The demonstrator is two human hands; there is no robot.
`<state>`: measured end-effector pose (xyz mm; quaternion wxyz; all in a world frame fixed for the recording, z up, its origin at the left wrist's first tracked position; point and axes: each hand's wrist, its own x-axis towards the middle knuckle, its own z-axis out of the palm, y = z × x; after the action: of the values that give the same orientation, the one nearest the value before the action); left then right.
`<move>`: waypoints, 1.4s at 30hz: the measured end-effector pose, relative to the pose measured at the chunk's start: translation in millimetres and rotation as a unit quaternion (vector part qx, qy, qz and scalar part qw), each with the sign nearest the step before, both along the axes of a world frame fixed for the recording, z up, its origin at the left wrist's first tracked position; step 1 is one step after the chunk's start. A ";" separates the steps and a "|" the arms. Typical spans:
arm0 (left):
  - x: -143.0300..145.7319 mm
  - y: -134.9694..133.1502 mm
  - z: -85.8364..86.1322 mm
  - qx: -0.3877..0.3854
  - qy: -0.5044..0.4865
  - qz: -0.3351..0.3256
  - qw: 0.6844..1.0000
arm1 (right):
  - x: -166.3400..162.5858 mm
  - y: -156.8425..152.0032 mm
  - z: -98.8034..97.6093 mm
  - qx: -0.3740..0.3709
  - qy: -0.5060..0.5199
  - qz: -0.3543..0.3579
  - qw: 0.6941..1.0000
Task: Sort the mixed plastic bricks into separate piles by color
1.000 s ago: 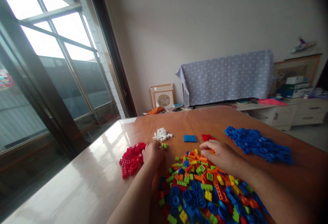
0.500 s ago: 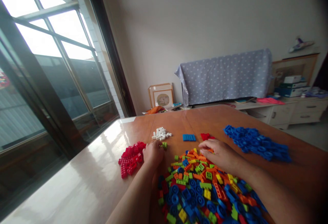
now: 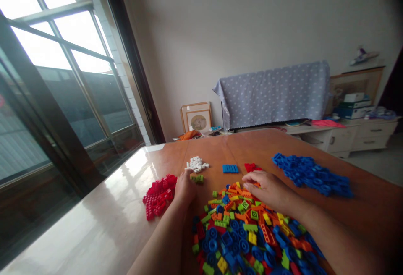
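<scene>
My left hand (image 3: 185,187) rests on the table between a pile of red bricks (image 3: 157,197) and a few light green bricks (image 3: 197,179). Its fingers point forward, partly hidden by the back of the hand, and nothing shows in them. My right hand (image 3: 264,186) hovers at the far edge of a large mixed heap of toy bricks (image 3: 241,228), in orange, green, yellow, blue and red. Its thumb stands apart from the loosely stretched fingers. Just beyond those fingertips lies a small group of red pieces (image 3: 252,167).
White pieces (image 3: 197,164) and a row of blue bricks (image 3: 230,168) lie farther back on the brown table (image 3: 220,149). A long blue pile (image 3: 311,174) is at the right. Behind stand a cloth-draped object (image 3: 273,94) and a low white cabinet (image 3: 362,136); windows are on the left.
My left hand has shifted slightly left and forward, so more of the green bricks shows beside it. The right hand stays almost where it was. The whole view has moved a little.
</scene>
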<state>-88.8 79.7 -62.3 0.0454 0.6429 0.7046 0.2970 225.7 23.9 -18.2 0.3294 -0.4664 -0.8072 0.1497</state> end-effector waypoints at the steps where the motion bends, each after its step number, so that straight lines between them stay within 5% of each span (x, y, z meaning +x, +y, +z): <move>1: 0.2 0.2 0.5 -0.008 0.001 -0.010 1.000 | -0.3 -0.2 0.3 -0.002 0.001 0.000 1.000; 15: 16.1 -13.9 24.3 -0.050 0.002 -0.039 0.998 | 0.1 1.0 -3.5 -0.010 0.002 0.001 1.000; 28: 11.8 -9.1 13.5 -0.044 0.032 -0.039 0.998 | 0.8 0.1 -2.6 -0.010 0.001 0.000 1.000; 34: 13.4 -12.2 15.5 0.017 0.071 -0.013 0.997 | 6.0 4.0 -3.8 -0.014 0.001 -0.016 1.000; 39: 30.7 -25.2 35.7 0.039 0.054 -0.088 0.994 | 6.9 2.8 -0.9 -0.006 -0.015 -0.011 1.000; 42: 43.5 -37.8 49.7 -0.040 0.011 -0.147 0.988 | 4.4 -1.0 2.6 -0.008 -0.024 0.009 1.000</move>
<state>-45.3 41.9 -12.6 0.1062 0.7401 0.6145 0.2517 230.1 22.9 -15.6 0.3048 -0.4650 -0.8180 0.1475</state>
